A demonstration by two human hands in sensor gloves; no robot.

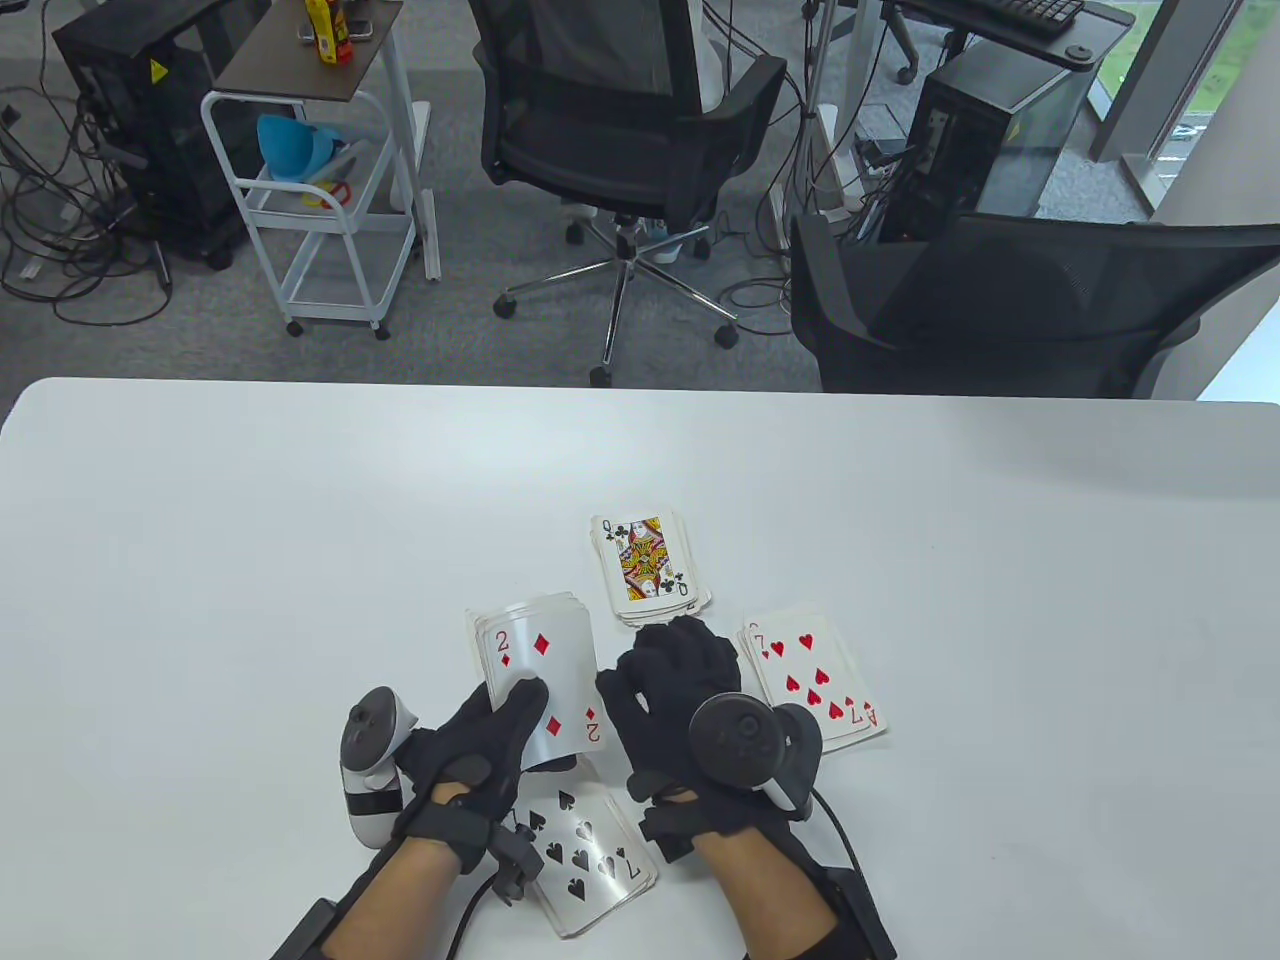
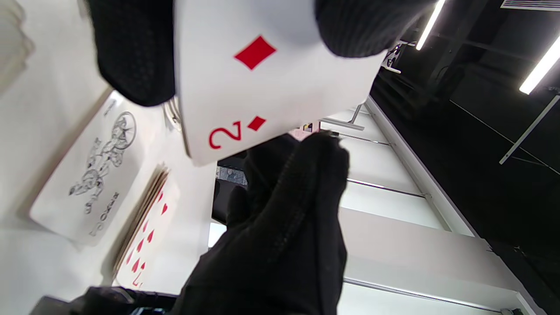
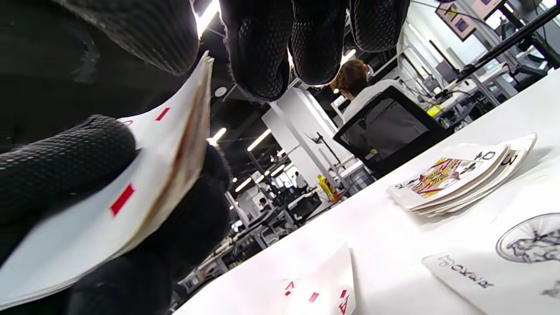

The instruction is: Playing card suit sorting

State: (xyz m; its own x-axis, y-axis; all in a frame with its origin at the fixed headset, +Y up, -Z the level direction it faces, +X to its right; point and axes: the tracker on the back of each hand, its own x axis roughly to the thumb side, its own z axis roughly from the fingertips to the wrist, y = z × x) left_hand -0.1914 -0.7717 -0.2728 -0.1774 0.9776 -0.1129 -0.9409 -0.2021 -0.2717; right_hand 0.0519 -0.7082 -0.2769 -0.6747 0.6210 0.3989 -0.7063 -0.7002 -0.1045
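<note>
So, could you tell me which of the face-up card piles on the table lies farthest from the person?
The pile topped by the queen of clubs. It sits beyond both hands, while the seven of hearts pile and seven of spades pile lie nearer the person.

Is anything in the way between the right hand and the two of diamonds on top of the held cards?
Nothing visible is. The right hand hovers just beside the two of diamonds, which the left hand holds atop its stack, with only open air between them.

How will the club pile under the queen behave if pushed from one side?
Likely to shear, not slide as a block: the club pile is already fanned unevenly. The table looks smooth, so it probably skids easily. The thin edges lie flat, so probably hard to lift.
</note>
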